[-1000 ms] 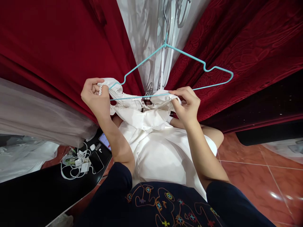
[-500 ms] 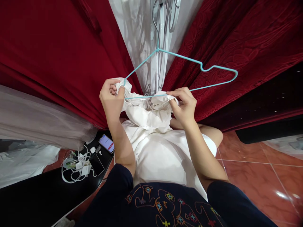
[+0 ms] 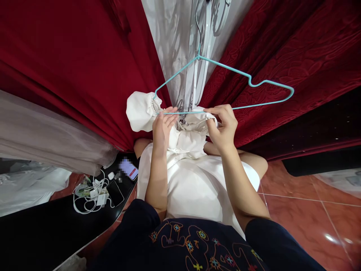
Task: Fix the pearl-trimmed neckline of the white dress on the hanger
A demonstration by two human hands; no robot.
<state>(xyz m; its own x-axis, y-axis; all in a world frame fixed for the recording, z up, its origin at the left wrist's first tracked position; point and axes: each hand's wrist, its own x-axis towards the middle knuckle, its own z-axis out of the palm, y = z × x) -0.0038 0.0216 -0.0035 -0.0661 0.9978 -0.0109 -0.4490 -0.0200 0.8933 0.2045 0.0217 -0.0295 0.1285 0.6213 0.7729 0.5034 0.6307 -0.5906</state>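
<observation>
A white dress (image 3: 184,140) with pearl trim along its neckline lies over my lap. Its left puff sleeve (image 3: 139,112) hangs on the left end of the light-blue hanger (image 3: 228,67), whose right end sticks out bare. My left hand (image 3: 165,126) is at the neckline just beside that sleeve, fingers stretched out and apart near the hanger's bottom bar. With thumb and fingers, my right hand (image 3: 224,124) pinches the dress's right shoulder edge against the same bar. The hanger's hook points up toward the rack.
White hangers (image 3: 207,49) hang ahead between red curtains (image 3: 79,67). On the left, a black bench (image 3: 56,229) holds a lit phone (image 3: 130,170), a dark phone (image 3: 115,194) and tangled white cables (image 3: 93,199). Red tiled floor (image 3: 304,218) lies to the right.
My left hand has let go of the left sleeve and moved right along the neckline, its fingers opening. Hanger and dress have shifted slightly right in view. My right hand keeps its pinch.
</observation>
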